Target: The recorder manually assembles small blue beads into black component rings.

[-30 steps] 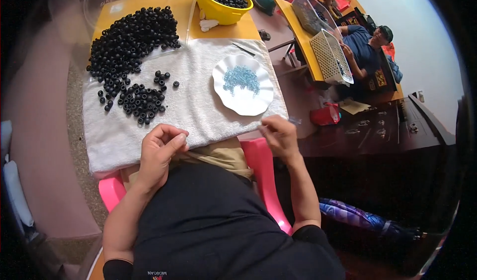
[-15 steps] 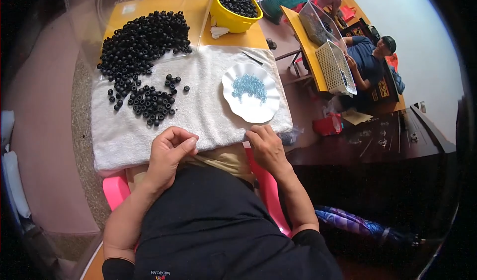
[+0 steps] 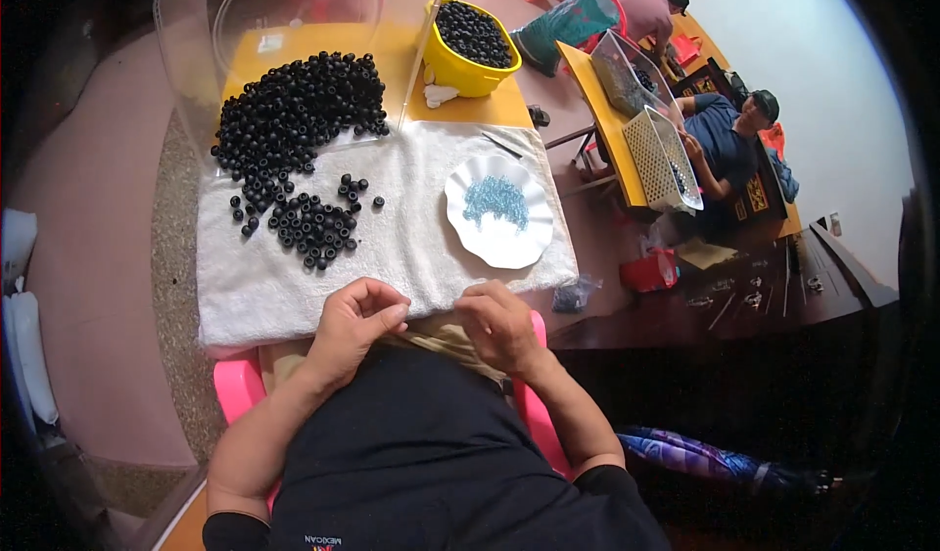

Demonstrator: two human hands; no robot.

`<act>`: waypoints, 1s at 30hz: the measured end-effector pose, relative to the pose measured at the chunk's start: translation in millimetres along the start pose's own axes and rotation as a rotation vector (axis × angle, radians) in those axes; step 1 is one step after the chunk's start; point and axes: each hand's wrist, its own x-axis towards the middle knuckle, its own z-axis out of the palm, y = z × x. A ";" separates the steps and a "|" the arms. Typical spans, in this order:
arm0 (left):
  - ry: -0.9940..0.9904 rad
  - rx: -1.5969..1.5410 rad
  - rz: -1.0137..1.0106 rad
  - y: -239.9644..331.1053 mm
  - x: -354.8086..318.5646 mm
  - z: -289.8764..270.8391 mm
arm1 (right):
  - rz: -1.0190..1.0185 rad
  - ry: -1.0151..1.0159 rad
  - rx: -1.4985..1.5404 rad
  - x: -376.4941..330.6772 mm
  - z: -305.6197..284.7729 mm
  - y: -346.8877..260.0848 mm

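2 hands point(image 3: 426, 326) at towel point(image 3: 392, 248) near edge | beads point(image 3: 304, 125) well apart

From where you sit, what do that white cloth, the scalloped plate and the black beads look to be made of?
Cloth: likely terry towelling, for its nubbly matte pile. Plate: probably plastic or glazed ceramic, smooth white with a wavy rim; I can't tell which. Black beads: perhaps wood or plastic, dull dark rings with little shine.
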 end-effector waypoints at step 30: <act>0.069 -0.050 0.036 -3.8 2.2 -3.5 | -0.150 0.049 -0.036 66.3 30.5 6.8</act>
